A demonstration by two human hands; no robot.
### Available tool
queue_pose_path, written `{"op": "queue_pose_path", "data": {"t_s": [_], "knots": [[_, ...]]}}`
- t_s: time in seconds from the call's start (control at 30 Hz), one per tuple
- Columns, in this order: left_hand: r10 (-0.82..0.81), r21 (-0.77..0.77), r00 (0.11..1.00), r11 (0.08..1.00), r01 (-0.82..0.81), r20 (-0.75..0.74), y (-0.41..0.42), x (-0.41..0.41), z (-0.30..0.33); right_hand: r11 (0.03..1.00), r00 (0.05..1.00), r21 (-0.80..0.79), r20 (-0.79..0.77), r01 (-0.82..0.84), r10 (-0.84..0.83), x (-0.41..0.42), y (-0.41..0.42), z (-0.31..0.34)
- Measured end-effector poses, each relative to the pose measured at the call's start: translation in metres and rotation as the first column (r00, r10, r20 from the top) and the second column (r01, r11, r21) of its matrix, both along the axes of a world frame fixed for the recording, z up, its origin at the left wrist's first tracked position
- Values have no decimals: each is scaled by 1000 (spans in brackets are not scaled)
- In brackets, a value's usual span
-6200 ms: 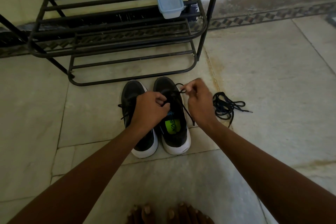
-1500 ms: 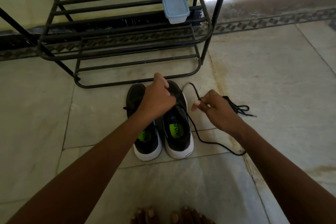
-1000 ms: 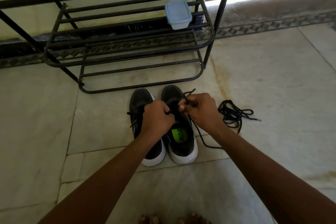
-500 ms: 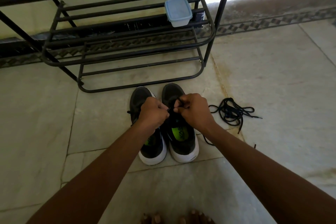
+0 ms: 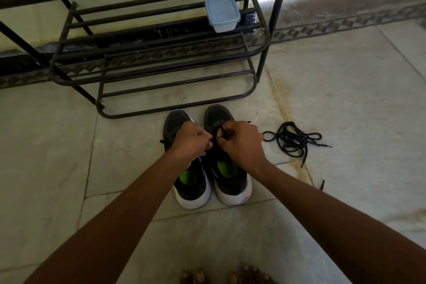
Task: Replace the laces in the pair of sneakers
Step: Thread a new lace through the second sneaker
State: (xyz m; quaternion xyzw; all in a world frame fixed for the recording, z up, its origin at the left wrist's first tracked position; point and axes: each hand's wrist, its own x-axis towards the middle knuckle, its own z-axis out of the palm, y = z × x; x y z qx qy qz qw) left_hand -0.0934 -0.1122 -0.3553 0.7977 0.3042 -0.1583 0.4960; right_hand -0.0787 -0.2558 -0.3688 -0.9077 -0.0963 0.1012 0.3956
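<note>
Two black sneakers with white soles stand side by side on the tile floor, toes toward the rack: the left sneaker [image 5: 191,182] and the right sneaker [image 5: 227,177]. Both hands are over the right sneaker's eyelet area. My left hand [image 5: 191,140] pinches the tip of a black lace [image 5: 219,132]. My right hand [image 5: 242,143] grips the same lace just beside it. The eyelets are hidden under my hands. A loose bundle of black lace [image 5: 292,139] lies on the floor to the right of the shoes.
A black metal shoe rack [image 5: 147,57] stands just beyond the sneakers' toes, with a pale blue lidded plastic box [image 5: 222,12] on one shelf. A short lace end [image 5: 322,184] lies by my right forearm. My bare toes [image 5: 226,275] show at the bottom edge.
My right hand pulled the lace out to the right, then came back to the right sneaker. Both hands now meet close together over its eyelets, and the long trailing lace has shortened.
</note>
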Motion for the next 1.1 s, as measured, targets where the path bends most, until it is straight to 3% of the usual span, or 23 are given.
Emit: {"op": "queue_pose_path", "data": {"t_s": [0.17,0.43,0.6,0.8,1.1], "knots": [[11,-34,1000,999,-10,29,0,-4,-2,995,996,-90,79,43,-36,-5,1,2],[40,-78,999,996,-38,21,2,-5,1,986,995,-160,82,-44,58,-6,2,5],[170,-210,985,963,-169,-10,-1,-3,5,985,991,-146,87,-90,103,1,-3,5],[66,-82,995,995,-60,70,-2,-4,0,963,974,-238,154,-126,165,0,-1,2],[23,120,986,992,-43,163,-7,-4,-7,992,957,-52,261,-115,124,-16,-10,-10]]}}
